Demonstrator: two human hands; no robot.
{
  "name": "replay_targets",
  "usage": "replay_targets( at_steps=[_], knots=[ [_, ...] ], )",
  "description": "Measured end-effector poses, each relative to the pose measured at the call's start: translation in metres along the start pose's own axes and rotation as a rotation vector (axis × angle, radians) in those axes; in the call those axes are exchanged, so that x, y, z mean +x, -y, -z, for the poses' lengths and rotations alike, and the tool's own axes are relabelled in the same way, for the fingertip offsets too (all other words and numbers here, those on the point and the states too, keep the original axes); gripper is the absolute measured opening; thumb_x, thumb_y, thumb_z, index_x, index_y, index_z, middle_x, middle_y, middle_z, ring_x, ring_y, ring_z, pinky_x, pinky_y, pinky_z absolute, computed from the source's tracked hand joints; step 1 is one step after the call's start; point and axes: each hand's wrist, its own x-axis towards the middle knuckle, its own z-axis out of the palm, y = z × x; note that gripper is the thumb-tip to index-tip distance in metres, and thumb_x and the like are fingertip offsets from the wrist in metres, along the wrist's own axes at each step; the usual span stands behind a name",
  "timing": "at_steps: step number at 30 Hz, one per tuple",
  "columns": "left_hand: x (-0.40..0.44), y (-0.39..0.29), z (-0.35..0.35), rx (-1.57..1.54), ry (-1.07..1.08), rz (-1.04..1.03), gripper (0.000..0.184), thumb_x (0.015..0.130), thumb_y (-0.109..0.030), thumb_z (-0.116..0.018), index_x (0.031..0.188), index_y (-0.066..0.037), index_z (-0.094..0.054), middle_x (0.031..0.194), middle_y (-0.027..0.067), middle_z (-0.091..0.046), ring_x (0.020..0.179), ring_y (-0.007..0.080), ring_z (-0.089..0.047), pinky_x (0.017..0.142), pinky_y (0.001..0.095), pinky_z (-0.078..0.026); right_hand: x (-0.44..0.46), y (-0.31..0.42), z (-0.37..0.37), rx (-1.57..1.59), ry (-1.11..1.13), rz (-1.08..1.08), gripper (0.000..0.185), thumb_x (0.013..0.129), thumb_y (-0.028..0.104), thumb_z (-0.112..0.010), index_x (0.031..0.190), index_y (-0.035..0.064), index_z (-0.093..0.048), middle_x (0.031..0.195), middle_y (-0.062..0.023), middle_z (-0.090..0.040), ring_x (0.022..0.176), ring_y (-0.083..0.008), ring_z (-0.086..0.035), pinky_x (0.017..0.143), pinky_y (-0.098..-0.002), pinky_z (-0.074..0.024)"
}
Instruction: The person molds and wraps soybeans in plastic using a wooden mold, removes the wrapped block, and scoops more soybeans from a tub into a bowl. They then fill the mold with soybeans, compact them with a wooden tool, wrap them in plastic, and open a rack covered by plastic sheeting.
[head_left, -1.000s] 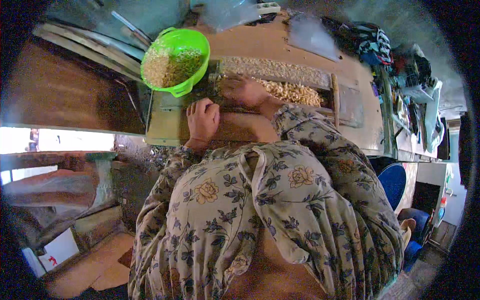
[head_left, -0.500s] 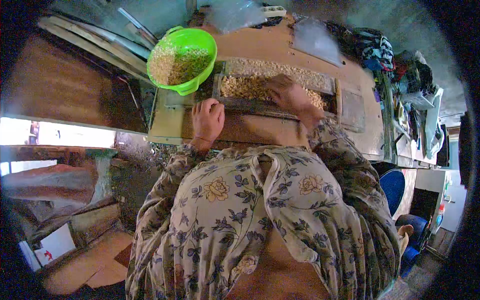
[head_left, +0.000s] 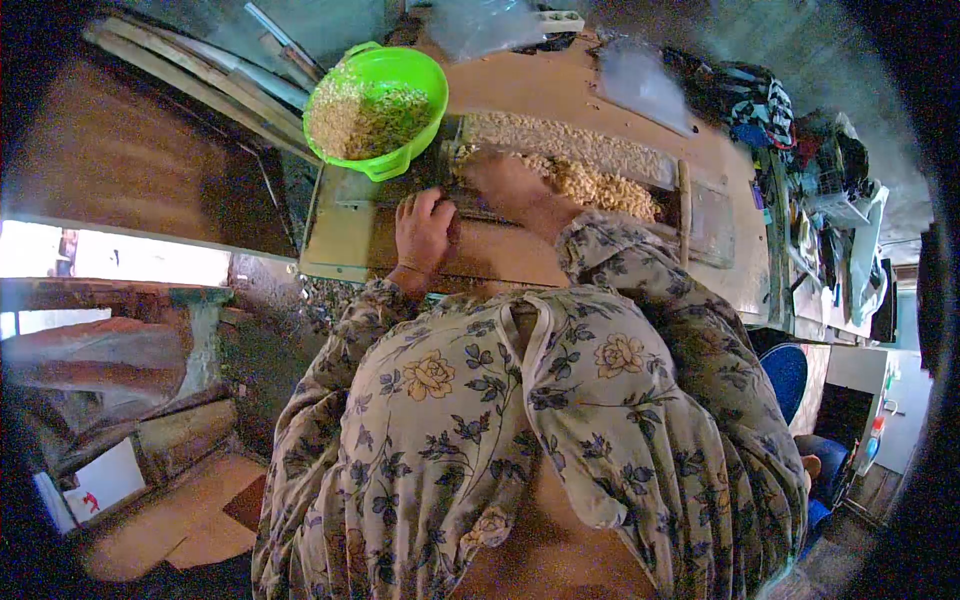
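Note:
My left hand [head_left: 424,230] rests, fingers curled, at the near left edge of a long wooden tray [head_left: 640,233]. What it holds, if anything, is hidden. Blurred by motion, my right hand [head_left: 512,190] is over the tray's left part, and its fingers cannot be made out. Small pale nut-like pieces [head_left: 603,188] lie heaped in the tray to the right of that hand. Behind the heap runs a flatter strip of similar pieces [head_left: 560,137]. A bright green plastic basin [head_left: 432,75], holding pale and darker bits, stands beyond my left hand.
The tray and basin stand on a brown-topped table [head_left: 520,80]. Clear plastic bags [head_left: 640,85] lie at its far side. Wooden planks [head_left: 200,95] lean at the left. Bags and clutter [head_left: 750,105] crowd the right, with a blue round seat [head_left: 783,380] below.
My right hand has swept left along the tray, uncovering heaped pieces on the right. My left hand stays near the tray's edge. The view has shifted slightly.

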Motion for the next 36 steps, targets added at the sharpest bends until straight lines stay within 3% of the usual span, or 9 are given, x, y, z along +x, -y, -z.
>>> replay_targets(
  at_steps=[1,5,12,16,19,22,27,34,36],
  knots=[
    [0.001,0.002,0.001,-0.003,0.0,-0.005,0.012,0.071,-0.015,-0.053,0.082,-0.013,-0.058,0.096,0.0062,-0.05,0.088,0.0273,-0.049,0.077,0.041,-0.039,0.006,-0.009,-0.014,-0.093,-0.09,0.251,0.021,0.073,0.014,-0.048,0.089,0.0076,-0.059,0.094,-0.0144,-0.057,0.086,-0.033,-0.057,0.073,-0.0382,-0.0484],
    [0.005,-0.005,0.009,-0.048,0.003,0.022,0.009,0.073,-0.015,-0.052,0.079,-0.011,-0.056,0.093,0.0075,-0.051,0.087,0.028,-0.049,0.076,0.0415,-0.039,0.024,-0.037,-0.051,0.239,0.001,-0.043,0.035,0.074,0.036,-0.052,0.093,0.008,-0.06,0.096,-0.0152,-0.059,0.086,-0.0316,-0.058,0.077,-0.0408,-0.0473],
    [0.009,-0.009,0.011,-0.147,-0.066,-0.039,0.014,0.066,-0.011,-0.061,0.078,-0.009,-0.055,0.088,0.0064,-0.052,0.081,0.0283,-0.05,0.071,0.0395,-0.041,-0.027,-0.088,-0.024,-0.25,-0.1,0.164,0.03,0.074,0.017,-0.05,0.104,0.0177,-0.056,0.114,-0.0052,-0.051,0.105,-0.0261,-0.049,0.086,-0.036,-0.0427],
    [-0.003,-0.005,0.005,-0.219,-0.113,0.02,0.019,0.066,-0.012,-0.061,0.083,-0.008,-0.052,0.086,0.0081,-0.052,0.078,0.0288,-0.051,0.068,0.0399,-0.041,-0.055,-0.14,-0.029,-0.049,0.014,-0.189,0.026,0.075,0.018,-0.052,0.101,0.0171,-0.056,0.115,-0.009,-0.049,0.106,-0.0294,-0.046,0.089,-0.0364,-0.0408],
    [-0.023,0.009,-0.002,-0.212,0.077,0.227,0.027,0.067,-0.016,-0.062,0.088,-0.007,-0.049,0.076,0.009,-0.053,0.074,0.0294,-0.051,0.063,0.0412,-0.042,-0.082,-0.116,0.019,-0.21,-0.247,0.263,0.028,0.074,0.017,-0.053,0.101,0.0143,-0.056,0.113,-0.0101,-0.051,0.101,-0.0316,-0.049,0.084,-0.0384,-0.0433],
    [-0.026,0.013,-0.009,-0.248,0.118,0.27,0.027,0.067,-0.016,-0.062,0.088,-0.006,-0.049,0.074,0.0085,-0.053,0.073,0.0287,-0.052,0.062,0.0405,-0.042,-0.085,-0.126,0.029,-0.056,-0.39,0.188,0.021,0.07,0.025,-0.054,0.083,0.0093,-0.059,0.086,-0.0141,-0.059,0.084,-0.0328,-0.056,0.075,-0.0375,-0.0453],
    [-0.024,0.011,-0.005,-0.204,0.127,0.255,0.028,0.067,-0.017,-0.062,0.089,-0.006,-0.049,0.075,0.0094,-0.054,0.073,0.028,-0.052,0.064,0.0401,-0.042,-0.052,-0.121,0.029,0.175,-0.045,-0.219,0.029,0.073,0.007,-0.046,0.1,0.0062,-0.057,0.105,-0.0129,-0.056,0.095,-0.0285,-0.054,0.08,-0.0372,-0.0443],
    [-0.021,-0.002,-0.002,-0.182,-0.077,0.008,0.034,0.066,-0.017,-0.063,0.095,-0.007,-0.05,0.09,0.0108,-0.052,0.086,0.0303,-0.05,0.074,0.0412,-0.04,-0.044,-0.138,0.01,-0.105,-0.089,0.001,0.03,0.071,0.009,-0.048,0.1,0.0099,-0.058,0.096,-0.0109,-0.059,0.092,-0.0285,-0.056,0.08,-0.0381,-0.0441],
    [-0.002,-0.03,0.015,-0.197,-0.188,-0.042,0.037,0.065,-0.017,-0.064,0.098,-0.007,-0.05,0.095,0.0114,-0.051,0.09,0.0307,-0.048,0.077,0.0414,-0.039,-0.045,-0.179,-0.01,0.025,-0.192,0.115,0.033,0.075,0.037,-0.056,0.09,0.0081,-0.06,0.073,-0.0108,-0.061,0.067,-0.0276,-0.059,0.061,-0.0437,-0.0458]
  ],
)
